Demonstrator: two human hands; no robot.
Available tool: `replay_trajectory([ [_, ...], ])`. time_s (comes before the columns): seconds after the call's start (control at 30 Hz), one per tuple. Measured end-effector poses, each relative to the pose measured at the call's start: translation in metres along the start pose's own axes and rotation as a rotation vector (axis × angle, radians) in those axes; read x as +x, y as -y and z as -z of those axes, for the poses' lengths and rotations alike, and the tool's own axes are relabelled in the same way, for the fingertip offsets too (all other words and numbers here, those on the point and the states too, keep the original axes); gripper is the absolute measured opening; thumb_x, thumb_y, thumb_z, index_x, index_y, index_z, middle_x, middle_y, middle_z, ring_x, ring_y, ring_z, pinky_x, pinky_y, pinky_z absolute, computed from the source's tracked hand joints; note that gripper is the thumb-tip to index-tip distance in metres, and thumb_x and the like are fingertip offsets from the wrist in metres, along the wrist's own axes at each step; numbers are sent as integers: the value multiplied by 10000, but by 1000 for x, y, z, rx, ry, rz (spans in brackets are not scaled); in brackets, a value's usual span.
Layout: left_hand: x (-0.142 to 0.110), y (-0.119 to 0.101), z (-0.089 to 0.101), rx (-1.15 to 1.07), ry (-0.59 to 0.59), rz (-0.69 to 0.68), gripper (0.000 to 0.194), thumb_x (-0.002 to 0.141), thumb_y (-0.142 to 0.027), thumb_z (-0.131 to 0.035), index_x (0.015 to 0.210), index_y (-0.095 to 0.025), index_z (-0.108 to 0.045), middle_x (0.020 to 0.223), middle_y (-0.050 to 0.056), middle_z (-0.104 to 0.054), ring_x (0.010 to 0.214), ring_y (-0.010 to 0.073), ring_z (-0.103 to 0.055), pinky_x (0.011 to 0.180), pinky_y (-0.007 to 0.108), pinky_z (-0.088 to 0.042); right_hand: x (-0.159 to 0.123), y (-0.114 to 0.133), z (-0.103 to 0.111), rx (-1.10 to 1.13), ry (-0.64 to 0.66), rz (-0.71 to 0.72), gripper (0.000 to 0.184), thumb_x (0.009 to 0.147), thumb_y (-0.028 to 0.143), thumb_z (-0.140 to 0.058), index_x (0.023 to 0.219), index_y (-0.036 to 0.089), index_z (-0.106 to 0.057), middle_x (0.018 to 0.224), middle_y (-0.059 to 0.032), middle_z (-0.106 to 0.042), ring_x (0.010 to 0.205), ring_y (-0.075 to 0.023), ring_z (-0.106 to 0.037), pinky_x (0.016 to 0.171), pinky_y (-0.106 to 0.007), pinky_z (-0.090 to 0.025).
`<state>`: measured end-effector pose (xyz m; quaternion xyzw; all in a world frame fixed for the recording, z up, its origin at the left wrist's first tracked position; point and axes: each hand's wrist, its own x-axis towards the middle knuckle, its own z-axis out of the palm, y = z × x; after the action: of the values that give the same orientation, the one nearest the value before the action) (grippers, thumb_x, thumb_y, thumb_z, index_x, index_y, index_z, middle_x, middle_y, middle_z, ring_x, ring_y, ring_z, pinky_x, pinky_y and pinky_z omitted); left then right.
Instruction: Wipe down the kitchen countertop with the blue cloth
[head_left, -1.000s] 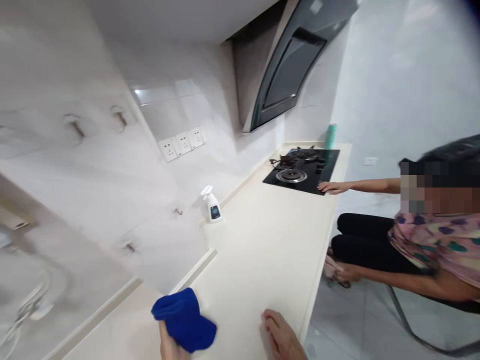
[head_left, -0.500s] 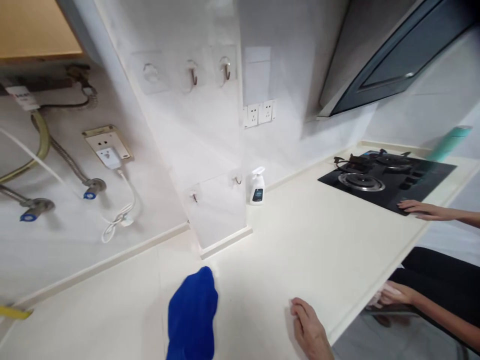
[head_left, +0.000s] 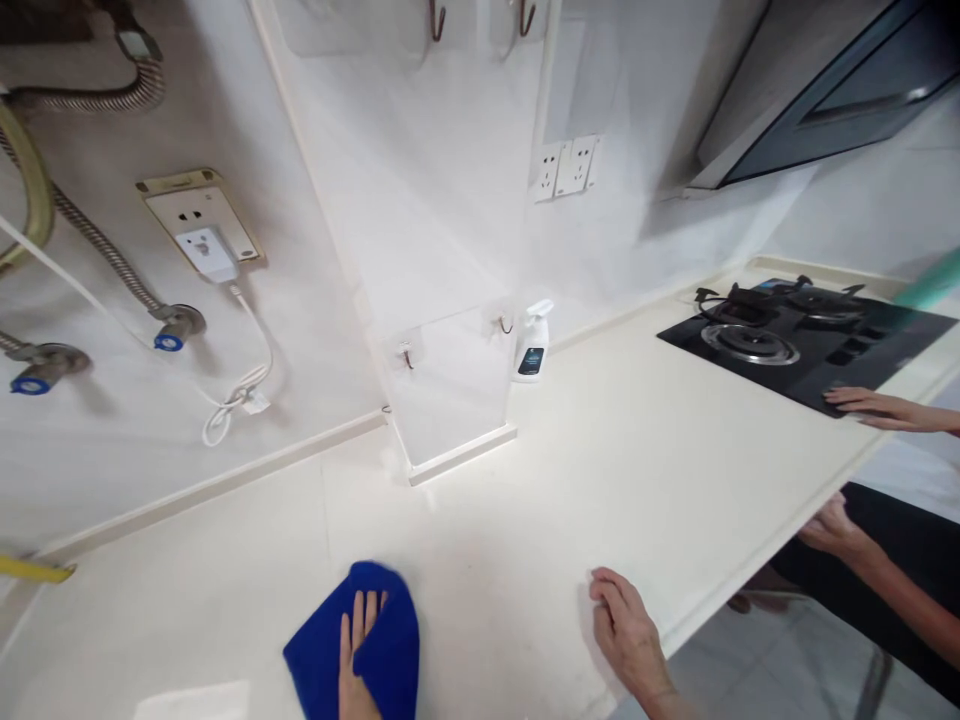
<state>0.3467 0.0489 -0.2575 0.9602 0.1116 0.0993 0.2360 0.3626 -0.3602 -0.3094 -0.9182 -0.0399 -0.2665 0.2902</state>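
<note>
My left hand (head_left: 359,640) lies flat on a blue cloth (head_left: 319,640) on the white countertop. Its straight fingers rest on the fabric, and a fold of the cloth covers the thumb side. To the right, near the counter's front edge, my right hand (head_left: 628,635) rests on the countertop (head_left: 510,590) with loosely bent fingers and nothing in them. A white spray bottle (head_left: 532,345) stands upright by the wall, beyond both hands.
Another person's hand (head_left: 874,405) touches the black gas hob (head_left: 814,385) at right; their other hand (head_left: 832,525) is below the counter edge. A wall pillar (head_left: 457,400) with hooks juts onto the counter. A yellow pipe (head_left: 34,570) lies far left.
The view has tilted down and shifted left. The cloth has moved leftward and turned back, so my left hand, hidden before, now shows. My right hand stays on the counter.
</note>
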Motion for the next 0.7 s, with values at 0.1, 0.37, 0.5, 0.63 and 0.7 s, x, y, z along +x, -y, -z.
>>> replay_trajectory([
  [0.1,6,-3,-14,215,-22,-342,540,928,-318,-414,1439,-153,-467,1464,137,-565,1459,235,-392,1254,486,-241,-1,0,0,-22,8,0,182,900,139,-420,990,236,-545,1176,-90,-561,1058,-209,-592,904,-403,-544],
  [0.37,84,-54,-66,157,109,-491,646,922,-255,-400,1549,-199,-257,1609,96,-372,1552,219,-153,1296,473,-147,1,3,1,-69,43,-20,210,869,103,-413,986,228,-534,1173,-90,-558,1059,-206,-585,898,-395,-546],
  [0.5,102,-95,-99,97,187,-514,643,925,-258,-375,1552,-184,-250,1622,96,-346,1553,196,-143,1292,442,-185,4,6,3,-51,44,-35,210,861,104,-425,975,229,-547,1171,-83,-559,1058,-204,-589,897,-389,-549],
  [0.63,83,-148,-130,122,261,-660,703,916,-305,-413,1567,-188,-175,1654,93,-269,1555,260,-129,1282,528,-184,6,7,2,-9,19,-51,214,860,99,-420,964,229,-554,1153,-80,-567,1058,-201,-597,910,-389,-548],
  [0.7,60,-179,-145,154,282,-770,719,914,-294,-404,1572,-185,-136,1666,83,-238,1551,268,-147,1275,531,-218,6,5,1,14,23,-67,222,861,97,-420,980,228,-554,1147,-84,-575,1065,-203,-599,929,-396,-544],
])
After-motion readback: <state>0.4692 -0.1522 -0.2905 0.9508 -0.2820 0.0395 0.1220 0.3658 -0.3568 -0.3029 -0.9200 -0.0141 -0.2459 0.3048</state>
